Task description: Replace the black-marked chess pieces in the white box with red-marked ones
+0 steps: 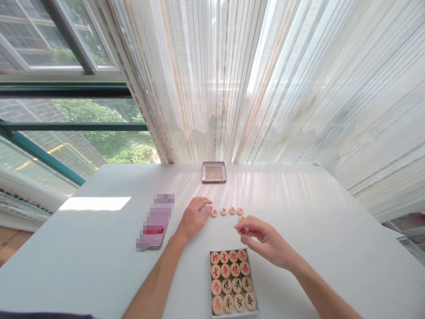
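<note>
A row of round wooden chess pieces (227, 211) with red characters lies on the white table (299, 212). My left hand (192, 219) rests on the table with curled fingers, its fingertips touching the leftmost piece of the row. My right hand (262, 239) hovers above the table, thumb and forefinger pinched on a chess piece (241, 230) at the right end of the row. Just below it stands an open box (232, 283) filled with several pieces marked in red and black.
A pink phone (155, 223) lies to the left of my left hand. A small square lid or tray (214, 172) sits at the far edge of the table. Sheer striped curtains (265, 88) hang behind, with a window (66, 88) at the left.
</note>
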`<move>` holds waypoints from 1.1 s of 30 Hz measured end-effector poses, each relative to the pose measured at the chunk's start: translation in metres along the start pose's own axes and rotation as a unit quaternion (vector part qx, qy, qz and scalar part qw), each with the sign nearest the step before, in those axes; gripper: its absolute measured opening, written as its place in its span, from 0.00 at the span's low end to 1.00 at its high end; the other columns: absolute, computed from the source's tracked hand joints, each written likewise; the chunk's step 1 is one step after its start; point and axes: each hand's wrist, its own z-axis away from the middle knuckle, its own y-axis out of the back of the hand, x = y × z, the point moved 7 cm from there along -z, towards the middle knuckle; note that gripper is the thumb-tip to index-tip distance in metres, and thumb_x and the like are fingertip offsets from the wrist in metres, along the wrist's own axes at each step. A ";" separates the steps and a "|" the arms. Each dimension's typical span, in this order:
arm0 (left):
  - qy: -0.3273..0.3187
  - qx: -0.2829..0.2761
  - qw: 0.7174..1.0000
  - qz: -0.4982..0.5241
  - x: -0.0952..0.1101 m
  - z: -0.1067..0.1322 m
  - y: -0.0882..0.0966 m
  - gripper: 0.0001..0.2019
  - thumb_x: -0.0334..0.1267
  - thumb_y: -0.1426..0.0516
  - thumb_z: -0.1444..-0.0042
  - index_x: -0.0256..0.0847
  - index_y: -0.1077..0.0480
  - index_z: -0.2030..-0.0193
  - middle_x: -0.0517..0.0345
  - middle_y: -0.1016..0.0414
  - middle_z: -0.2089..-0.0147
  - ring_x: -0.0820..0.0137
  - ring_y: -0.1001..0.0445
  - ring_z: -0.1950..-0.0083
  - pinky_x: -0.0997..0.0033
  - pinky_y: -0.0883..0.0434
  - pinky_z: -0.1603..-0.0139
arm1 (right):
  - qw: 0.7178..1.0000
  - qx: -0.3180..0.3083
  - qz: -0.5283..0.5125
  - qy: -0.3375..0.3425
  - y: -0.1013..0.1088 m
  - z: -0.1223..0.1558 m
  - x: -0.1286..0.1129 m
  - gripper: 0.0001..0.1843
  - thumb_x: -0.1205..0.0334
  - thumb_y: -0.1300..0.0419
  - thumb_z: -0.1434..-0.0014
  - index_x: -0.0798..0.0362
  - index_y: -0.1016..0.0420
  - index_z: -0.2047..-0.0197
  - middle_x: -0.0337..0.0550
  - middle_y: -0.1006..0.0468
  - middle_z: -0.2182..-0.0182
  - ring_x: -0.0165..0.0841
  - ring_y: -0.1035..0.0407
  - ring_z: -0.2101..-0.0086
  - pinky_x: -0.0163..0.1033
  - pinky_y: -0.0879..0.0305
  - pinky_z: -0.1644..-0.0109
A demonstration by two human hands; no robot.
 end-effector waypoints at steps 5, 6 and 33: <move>0.009 -0.004 1.000 0.008 -0.002 0.000 0.001 0.09 0.38 0.43 0.34 0.46 0.25 0.50 0.52 0.23 0.48 0.62 0.25 0.45 0.63 0.24 0.54 | 0.998 0.033 -0.038 -0.030 -0.012 0.023 0.001 0.08 0.56 0.39 0.32 0.47 0.20 0.54 0.45 0.24 0.57 0.35 0.27 0.59 0.43 0.25 0.52; 0.010 -0.005 1.000 0.010 -0.002 0.000 0.000 0.09 0.38 0.43 0.34 0.45 0.25 0.50 0.52 0.23 0.48 0.62 0.25 0.45 0.63 0.24 0.53 | 0.998 0.043 -0.044 -0.035 -0.014 0.028 0.001 0.09 0.55 0.40 0.32 0.48 0.20 0.56 0.46 0.24 0.56 0.36 0.27 0.59 0.43 0.25 0.52; 0.013 -0.011 1.000 0.009 -0.007 -0.002 -0.002 0.10 0.40 0.44 0.35 0.45 0.25 0.50 0.51 0.22 0.49 0.62 0.23 0.50 0.61 0.24 0.52 | 0.987 0.105 -0.040 -0.118 -0.068 0.084 0.007 0.14 0.50 0.41 0.31 0.44 0.17 0.51 0.44 0.28 0.59 0.36 0.28 0.60 0.40 0.27 0.56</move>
